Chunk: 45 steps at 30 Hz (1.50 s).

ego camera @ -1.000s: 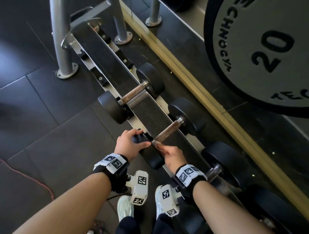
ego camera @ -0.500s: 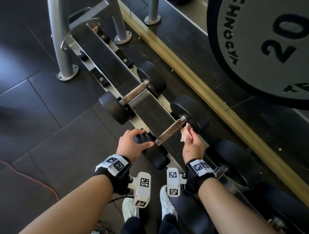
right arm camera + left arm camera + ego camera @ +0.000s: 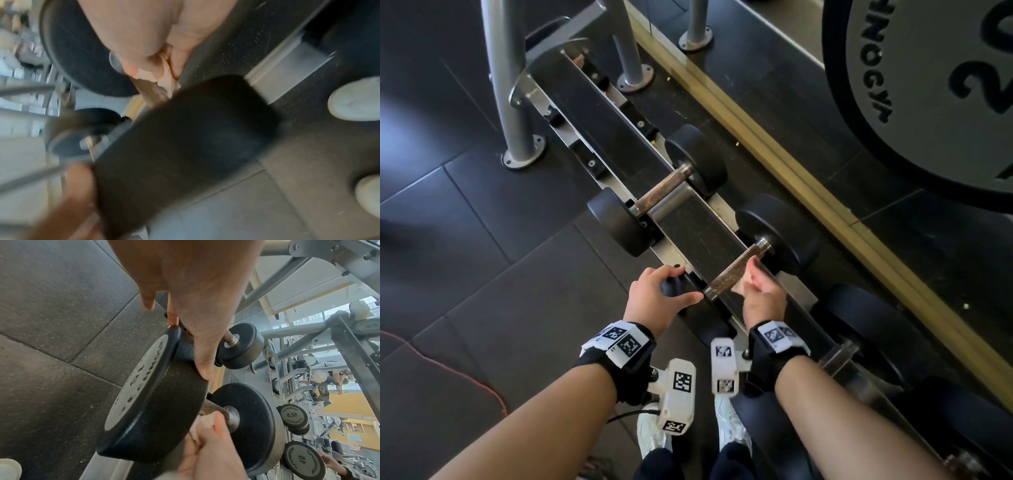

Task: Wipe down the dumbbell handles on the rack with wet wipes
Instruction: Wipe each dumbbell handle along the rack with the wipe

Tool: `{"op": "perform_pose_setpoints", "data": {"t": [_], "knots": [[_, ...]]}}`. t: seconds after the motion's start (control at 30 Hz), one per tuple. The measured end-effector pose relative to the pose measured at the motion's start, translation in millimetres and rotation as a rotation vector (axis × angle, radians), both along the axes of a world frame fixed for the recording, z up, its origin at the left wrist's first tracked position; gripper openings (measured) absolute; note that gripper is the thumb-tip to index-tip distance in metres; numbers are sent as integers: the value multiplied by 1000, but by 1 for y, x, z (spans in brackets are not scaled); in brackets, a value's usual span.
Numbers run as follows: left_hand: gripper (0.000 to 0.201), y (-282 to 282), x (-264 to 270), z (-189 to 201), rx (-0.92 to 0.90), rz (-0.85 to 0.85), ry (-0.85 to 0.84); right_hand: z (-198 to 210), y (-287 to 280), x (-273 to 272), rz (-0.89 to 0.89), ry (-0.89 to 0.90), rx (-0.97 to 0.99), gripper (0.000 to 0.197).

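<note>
The right hand [image 3: 760, 294] has its fingers curled around a wipe [image 3: 202, 421], pinching it against the handle [image 3: 732, 272] of a dumbbell [image 3: 777, 236]. The left hand [image 3: 657, 294] grips the near head [image 3: 156, 402] of that dumbbell, thumb and fingers wrapped over its rim. The dumbbell lies across the rack [image 3: 688, 226], just beside a smaller dumbbell [image 3: 661, 192] farther along. A large weight plate [image 3: 928, 96] stands beyond the rack.
</note>
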<state>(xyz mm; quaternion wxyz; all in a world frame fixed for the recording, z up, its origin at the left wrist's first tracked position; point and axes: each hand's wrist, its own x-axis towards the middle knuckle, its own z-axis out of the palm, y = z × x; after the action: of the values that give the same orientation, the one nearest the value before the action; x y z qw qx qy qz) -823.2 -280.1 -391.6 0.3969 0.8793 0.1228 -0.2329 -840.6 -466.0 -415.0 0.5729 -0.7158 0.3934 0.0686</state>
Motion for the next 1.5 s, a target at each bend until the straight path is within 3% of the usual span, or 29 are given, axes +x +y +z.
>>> {"op": "perform_pose_setpoints", "data": {"t": [0.17, 0.33, 0.53, 0.63, 0.77, 0.97, 1.13, 1.3, 1.5], "knots": [[58, 0, 0, 0, -4, 11, -10, 4, 2, -35, 262, 63, 176, 27], [57, 1, -1, 0, -1, 3, -16, 9, -23, -15, -42, -2, -82, 34], [56, 1, -2, -4, -5, 10, -24, 5, 2, 3, 54, 41, -33, 54], [58, 1, -1, -4, -5, 10, -27, 8, 10, -7, 98, 54, 15, 51], [61, 1, -1, -2, -1, 6, -18, 17, 5, -30, 281, 47, 120, 42], [60, 1, -1, 1, -9, 3, 0, 23, -12, -11, 96, 57, -138, 47], [60, 1, -2, -3, -9, 7, -20, 17, 6, -4, 131, 44, 5, 47], [62, 1, -2, -3, -23, 14, -13, 13, 6, -34, 301, 84, 215, 42], [60, 0, -3, -2, -26, 17, -4, 7, -26, -15, 28, 68, -86, 48]]}}
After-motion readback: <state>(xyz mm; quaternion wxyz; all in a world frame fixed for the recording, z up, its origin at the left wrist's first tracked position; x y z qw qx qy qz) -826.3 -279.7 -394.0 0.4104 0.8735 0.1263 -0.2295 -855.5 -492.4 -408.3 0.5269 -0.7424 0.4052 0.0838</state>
